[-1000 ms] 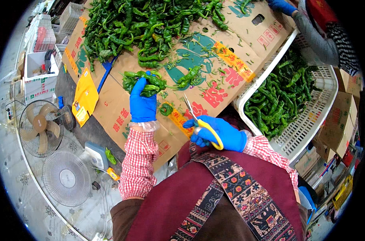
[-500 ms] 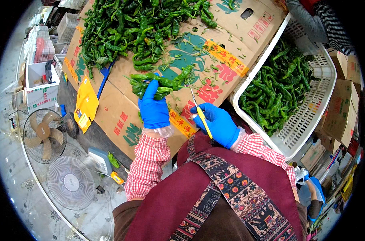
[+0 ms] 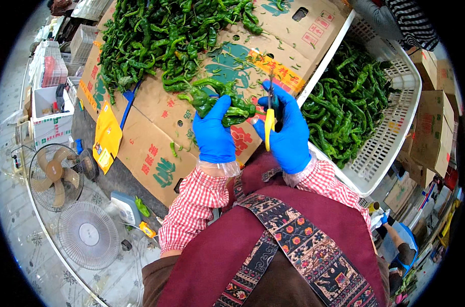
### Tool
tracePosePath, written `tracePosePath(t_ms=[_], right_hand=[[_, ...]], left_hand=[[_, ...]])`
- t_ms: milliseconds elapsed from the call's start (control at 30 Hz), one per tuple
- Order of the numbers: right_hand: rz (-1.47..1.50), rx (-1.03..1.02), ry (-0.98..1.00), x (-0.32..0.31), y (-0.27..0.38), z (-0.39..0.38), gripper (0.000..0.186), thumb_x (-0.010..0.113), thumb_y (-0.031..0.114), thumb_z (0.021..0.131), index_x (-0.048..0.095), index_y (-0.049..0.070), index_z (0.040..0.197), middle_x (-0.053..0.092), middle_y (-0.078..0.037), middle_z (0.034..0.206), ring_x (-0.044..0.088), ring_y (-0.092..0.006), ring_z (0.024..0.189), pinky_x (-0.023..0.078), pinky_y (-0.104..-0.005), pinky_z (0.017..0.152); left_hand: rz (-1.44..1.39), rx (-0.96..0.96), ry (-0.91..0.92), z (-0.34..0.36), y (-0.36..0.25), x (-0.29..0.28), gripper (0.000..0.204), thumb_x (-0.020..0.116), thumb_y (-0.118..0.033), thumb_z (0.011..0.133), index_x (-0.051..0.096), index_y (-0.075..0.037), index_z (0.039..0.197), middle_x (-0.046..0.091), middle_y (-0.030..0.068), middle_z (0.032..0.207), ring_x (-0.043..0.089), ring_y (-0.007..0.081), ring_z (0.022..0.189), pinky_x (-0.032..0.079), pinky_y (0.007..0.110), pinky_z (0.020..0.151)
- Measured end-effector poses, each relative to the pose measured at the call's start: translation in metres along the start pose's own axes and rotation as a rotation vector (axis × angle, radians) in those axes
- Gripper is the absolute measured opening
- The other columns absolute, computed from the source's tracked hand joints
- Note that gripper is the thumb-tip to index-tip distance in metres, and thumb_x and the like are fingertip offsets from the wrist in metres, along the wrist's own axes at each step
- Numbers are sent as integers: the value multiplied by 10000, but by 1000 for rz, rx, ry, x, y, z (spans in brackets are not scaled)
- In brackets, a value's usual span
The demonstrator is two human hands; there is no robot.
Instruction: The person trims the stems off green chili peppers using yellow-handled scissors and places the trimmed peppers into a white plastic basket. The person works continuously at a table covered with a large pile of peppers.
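Note:
Several long green peppers [image 3: 236,109] are bunched in my left hand [image 3: 215,137], whose blue-gloved fingers are closed round them. My right hand [image 3: 293,137], also in a blue glove, grips a pair of small scissors [image 3: 269,123] with yellow handles. Their blades point away from me, just right of the bunch's stem ends. Beyond my left hand, a big heap of green peppers [image 3: 150,43] covers the far part of the flattened cardboard [image 3: 140,146]. More green peppers [image 3: 340,105] fill a white slotted crate [image 3: 386,166] on my right.
Cut stems [image 3: 289,47] litter the cardboard. A yellow packet [image 3: 107,135] and a blue strip [image 3: 129,105] lie along its left side. Two fans [image 3: 87,234] stand on the left. A person in a striped sleeve [image 3: 411,23] is beyond the crate, and cardboard boxes [image 3: 431,130] stack at right.
My left hand has moved right with the peppers, towards my right hand. My right hand has risen and turned, so the scissors now stand more upright beside the bunch.

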State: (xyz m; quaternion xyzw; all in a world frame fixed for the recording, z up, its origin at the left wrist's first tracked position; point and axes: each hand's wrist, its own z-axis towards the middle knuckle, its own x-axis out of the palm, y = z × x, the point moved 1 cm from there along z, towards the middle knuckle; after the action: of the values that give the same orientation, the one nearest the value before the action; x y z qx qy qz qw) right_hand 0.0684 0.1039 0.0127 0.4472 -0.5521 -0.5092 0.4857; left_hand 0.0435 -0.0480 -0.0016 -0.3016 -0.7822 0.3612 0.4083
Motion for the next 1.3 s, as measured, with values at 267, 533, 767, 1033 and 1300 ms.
tracePosePath(t_ms=[267, 533, 767, 1033, 1300], right_hand=[[310, 305, 119, -51, -2, -8, 478, 700, 4, 835, 554, 10, 1290, 657, -96, 1028, 628, -155, 935, 518, -295, 875], [231, 377, -174, -130, -5, -54, 394, 704, 149, 874, 617, 27, 1238, 645, -3, 905, 568, -79, 729, 459, -218, 653], [41, 176, -498, -193, -39, -85, 508, 711, 3, 840, 532, 38, 1315, 621, -68, 1117, 593, -130, 936, 500, -258, 824], [171, 84, -477, -159, -1, -102, 597, 743, -23, 817, 484, 34, 1352, 588, -82, 1247, 592, -151, 1075, 509, -289, 899], [130, 230, -628, -207, -15, -144, 400, 695, 25, 857, 584, 39, 1241, 656, -59, 1053, 595, -100, 950, 498, -258, 835]], left_hand=[[32, -272, 201, -35, 13, 26, 195, 667, -69, 886, 648, -10, 1071, 688, 78, 966, 690, 206, 872, 578, 337, 747], [208, -405, 367, -67, 38, 64, 250, 667, -179, 902, 657, -17, 1093, 688, 104, 1012, 671, 223, 905, 560, 389, 787], [322, -449, 375, -85, 67, 102, 221, 697, -198, 888, 675, -23, 1020, 666, 76, 934, 652, 191, 820, 544, 344, 718], [335, -558, 437, -107, 105, 124, 288, 686, -177, 903, 633, -20, 1138, 681, 90, 992, 680, 206, 816, 579, 358, 700], [562, -534, 663, -135, 160, 121, 230, 670, -251, 924, 649, -33, 996, 678, 77, 918, 661, 190, 789, 556, 329, 711]])
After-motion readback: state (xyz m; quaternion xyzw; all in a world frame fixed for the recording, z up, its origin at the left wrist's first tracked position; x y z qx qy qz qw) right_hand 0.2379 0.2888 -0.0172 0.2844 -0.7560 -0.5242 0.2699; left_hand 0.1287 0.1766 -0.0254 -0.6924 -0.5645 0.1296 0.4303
